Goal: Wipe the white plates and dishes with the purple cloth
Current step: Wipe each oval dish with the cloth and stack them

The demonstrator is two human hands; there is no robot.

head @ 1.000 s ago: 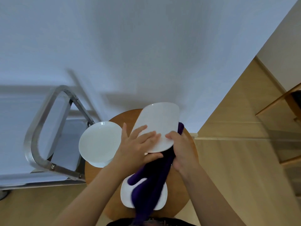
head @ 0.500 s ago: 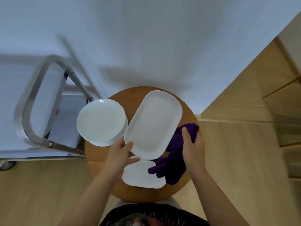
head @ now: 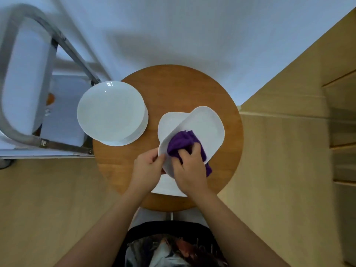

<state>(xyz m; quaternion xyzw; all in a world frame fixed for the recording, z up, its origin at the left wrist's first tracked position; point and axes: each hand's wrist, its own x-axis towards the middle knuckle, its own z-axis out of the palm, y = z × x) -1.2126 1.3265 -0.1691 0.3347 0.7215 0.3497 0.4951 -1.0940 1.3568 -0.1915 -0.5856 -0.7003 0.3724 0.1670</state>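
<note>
Soft, even indoor light with a cool blue cast on the white wall (head: 192, 26); nothing is harshly lit. A broad, faint shadow lies on the wall toward 12 o'clock, above the round table (head: 173, 89). Small bright glints sit on the far rim of the round plate (head: 110, 114) at 10 o'clock. The centre is fairly sharp, though the hands (head: 147, 170) are slightly soft. Wide-angle bending is strong: the metal frame (head: 11, 74) at 9 o'clock curves and smears, and the wooden floor (head: 289, 151) at 3 o'clock blurs toward the edge.

Single head view, straight down, close over round table (head: 192, 87)
</note>
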